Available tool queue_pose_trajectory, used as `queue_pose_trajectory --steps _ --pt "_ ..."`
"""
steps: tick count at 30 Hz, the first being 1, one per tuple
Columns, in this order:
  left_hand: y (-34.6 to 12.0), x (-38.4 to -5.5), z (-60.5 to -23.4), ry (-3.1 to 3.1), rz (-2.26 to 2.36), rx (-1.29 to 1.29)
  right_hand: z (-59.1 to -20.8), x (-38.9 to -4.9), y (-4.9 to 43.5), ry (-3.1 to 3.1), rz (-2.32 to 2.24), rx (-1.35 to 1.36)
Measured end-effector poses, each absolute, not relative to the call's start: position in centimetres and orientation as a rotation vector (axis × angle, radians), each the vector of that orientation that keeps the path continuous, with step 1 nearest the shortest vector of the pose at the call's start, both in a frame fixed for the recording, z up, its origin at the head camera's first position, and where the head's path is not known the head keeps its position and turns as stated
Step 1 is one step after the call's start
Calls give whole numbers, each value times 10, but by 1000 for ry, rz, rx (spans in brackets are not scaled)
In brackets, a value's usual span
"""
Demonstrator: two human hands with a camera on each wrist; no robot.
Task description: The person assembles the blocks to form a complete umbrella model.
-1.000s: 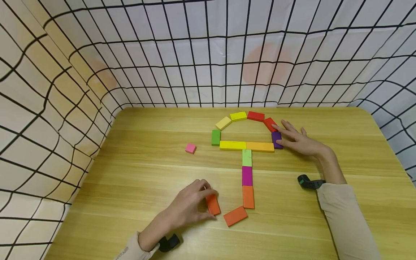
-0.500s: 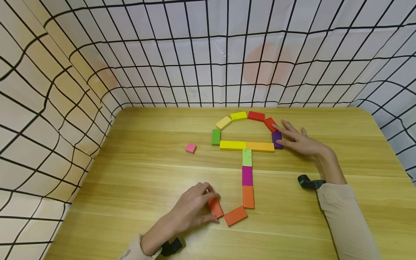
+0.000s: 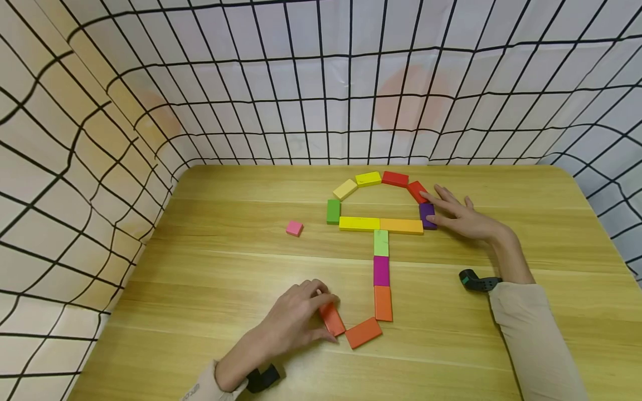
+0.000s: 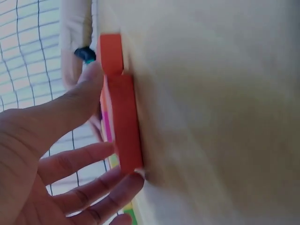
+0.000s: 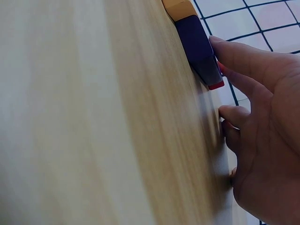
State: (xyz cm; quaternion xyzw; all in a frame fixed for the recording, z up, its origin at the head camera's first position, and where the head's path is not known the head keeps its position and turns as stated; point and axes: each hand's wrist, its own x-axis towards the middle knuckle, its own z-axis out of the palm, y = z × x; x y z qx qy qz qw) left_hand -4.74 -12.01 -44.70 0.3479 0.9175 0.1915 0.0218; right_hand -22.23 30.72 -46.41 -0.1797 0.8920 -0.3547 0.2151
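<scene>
In the head view my left hand (image 3: 296, 314) pinches an orange-red block (image 3: 332, 319) by its two ends, thumb at the near end and fingers at the far end. That block lies flat, its near corner against a slanted orange block (image 3: 363, 333). The left wrist view shows the held block (image 4: 124, 122) side-on on the tabletop. My right hand (image 3: 463, 219) rests at the right of an arch, fingers extended. Its thumb touches the purple block (image 3: 427, 216), and a fingertip lies on the red block (image 3: 417, 192). The purple block (image 5: 194, 44) also shows in the right wrist view.
A straight column runs from the orange block (image 3: 383, 303) up through a magenta block (image 3: 381, 271) to a yellow bar (image 3: 359, 224). Several coloured blocks arch above it. A small pink block (image 3: 294, 228) lies apart at left. Black netting (image 3: 321, 100) surrounds the table (image 3: 225, 267).
My left hand has shifted slightly right and nearer with the orange-red block, closing its gap to the slanted orange block. The right hand stays in place.
</scene>
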Motion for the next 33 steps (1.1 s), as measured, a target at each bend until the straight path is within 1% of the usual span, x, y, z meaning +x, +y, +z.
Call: queue_pose_trajectory --steps 6,10,16,19,26,33 --pt "-139 -75 -438 2853 755 1000 -463 -221 308 2462 -994 -497" --pt "-155 -103 -435 2982 825 964 -465 -222 309 2463 -998 -499" --pt "-177 -147 -438 3091 859 821 -467 -223 309 2466 -1001 -498" --pt "-185 -164 -443 3060 889 821 -468 -223 308 2467 -996 -498" --pt "-191 -185 -450 2861 961 894 -468 -222 308 2475 -972 -481" --pt "-185 -197 -452 2743 999 826 -466 -222 310 2474 -993 -483"
